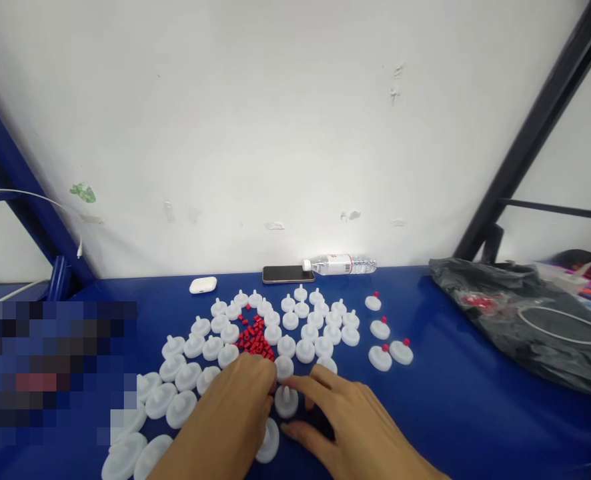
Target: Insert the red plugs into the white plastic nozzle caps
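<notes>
My left hand (pixel 238 403) is closed, thumb and fingers drawn together beside the red caps. Its fingertips are turned away, so whatever they pinch is hidden. To the right, my right hand (pixel 348 410) has its thumb and index finger apart around a white disc with a nozzle (pixel 286 404). I cannot tell whether they touch it. Another white disc (pixel 268 441) lies partly hidden by my left wrist. Beyond my hands is a pile of small red caps (pixel 255 339), ringed by several more white nozzle discs (pixel 305 351).
Several white discs with red caps on their nozzles (pixel 380 358) stand at the right. Along the wall are a white earphone case (pixel 203 285), a phone (pixel 285 274) and a water bottle (pixel 338 265). A dark plastic bag (pixel 515 333) lies on the blue table (pixel 435 420).
</notes>
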`<action>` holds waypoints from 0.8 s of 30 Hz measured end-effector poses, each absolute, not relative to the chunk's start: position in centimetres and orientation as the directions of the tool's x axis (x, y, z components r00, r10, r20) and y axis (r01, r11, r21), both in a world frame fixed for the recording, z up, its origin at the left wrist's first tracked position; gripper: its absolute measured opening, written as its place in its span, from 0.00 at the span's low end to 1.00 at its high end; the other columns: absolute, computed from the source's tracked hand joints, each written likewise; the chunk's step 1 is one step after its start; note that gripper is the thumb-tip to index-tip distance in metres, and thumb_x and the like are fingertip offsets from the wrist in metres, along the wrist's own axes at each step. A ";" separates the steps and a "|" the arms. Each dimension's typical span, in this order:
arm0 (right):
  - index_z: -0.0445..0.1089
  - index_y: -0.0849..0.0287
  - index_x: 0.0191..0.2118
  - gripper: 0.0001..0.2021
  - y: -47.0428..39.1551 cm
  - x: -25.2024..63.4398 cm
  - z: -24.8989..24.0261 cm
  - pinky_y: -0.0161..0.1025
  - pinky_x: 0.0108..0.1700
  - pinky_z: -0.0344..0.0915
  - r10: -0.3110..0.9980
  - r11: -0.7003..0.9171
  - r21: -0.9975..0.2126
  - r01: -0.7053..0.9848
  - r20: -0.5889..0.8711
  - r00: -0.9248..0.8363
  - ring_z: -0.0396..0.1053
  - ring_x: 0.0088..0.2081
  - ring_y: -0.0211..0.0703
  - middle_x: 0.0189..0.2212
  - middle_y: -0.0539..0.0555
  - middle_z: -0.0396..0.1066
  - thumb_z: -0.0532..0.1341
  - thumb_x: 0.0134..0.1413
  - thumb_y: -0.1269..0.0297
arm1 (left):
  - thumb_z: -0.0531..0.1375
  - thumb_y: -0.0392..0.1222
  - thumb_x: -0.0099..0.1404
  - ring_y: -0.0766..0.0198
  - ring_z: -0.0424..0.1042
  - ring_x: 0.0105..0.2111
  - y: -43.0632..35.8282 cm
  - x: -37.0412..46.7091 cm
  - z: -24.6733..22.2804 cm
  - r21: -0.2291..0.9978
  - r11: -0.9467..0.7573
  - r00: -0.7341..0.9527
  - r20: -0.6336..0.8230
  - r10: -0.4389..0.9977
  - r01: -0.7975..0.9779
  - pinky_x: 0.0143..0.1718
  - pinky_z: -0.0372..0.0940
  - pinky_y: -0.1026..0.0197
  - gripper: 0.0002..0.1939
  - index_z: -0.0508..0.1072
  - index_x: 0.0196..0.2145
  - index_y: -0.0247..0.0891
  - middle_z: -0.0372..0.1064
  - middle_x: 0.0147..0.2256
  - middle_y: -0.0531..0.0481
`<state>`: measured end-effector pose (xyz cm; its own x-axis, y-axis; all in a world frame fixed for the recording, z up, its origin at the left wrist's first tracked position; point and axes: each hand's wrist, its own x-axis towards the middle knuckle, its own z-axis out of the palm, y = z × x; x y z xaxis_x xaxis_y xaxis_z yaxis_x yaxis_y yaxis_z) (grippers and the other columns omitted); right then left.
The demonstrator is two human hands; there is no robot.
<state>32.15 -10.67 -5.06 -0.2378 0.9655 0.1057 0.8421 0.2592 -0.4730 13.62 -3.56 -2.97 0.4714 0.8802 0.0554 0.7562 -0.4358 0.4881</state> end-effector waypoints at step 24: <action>0.73 0.49 0.53 0.15 -10.7 32.4 -5.0 0.36 0.30 0.65 0.936 0.323 -0.561 0.762 0.308 -0.170 0.71 0.26 0.36 0.43 0.47 0.77 0.65 0.62 0.66 | 0.53 0.38 0.74 0.51 0.77 0.44 -4.5 15.4 0.8 0.354 -0.562 0.614 -0.048 0.788 0.748 0.47 0.68 0.50 0.12 0.77 0.42 0.40 0.78 0.42 0.49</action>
<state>32.40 -10.73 -5.00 -0.1700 0.9360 0.3083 0.7620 0.3233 -0.5612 15.36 -4.48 0.82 0.6144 0.7875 -0.0483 0.7477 -0.5616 0.3543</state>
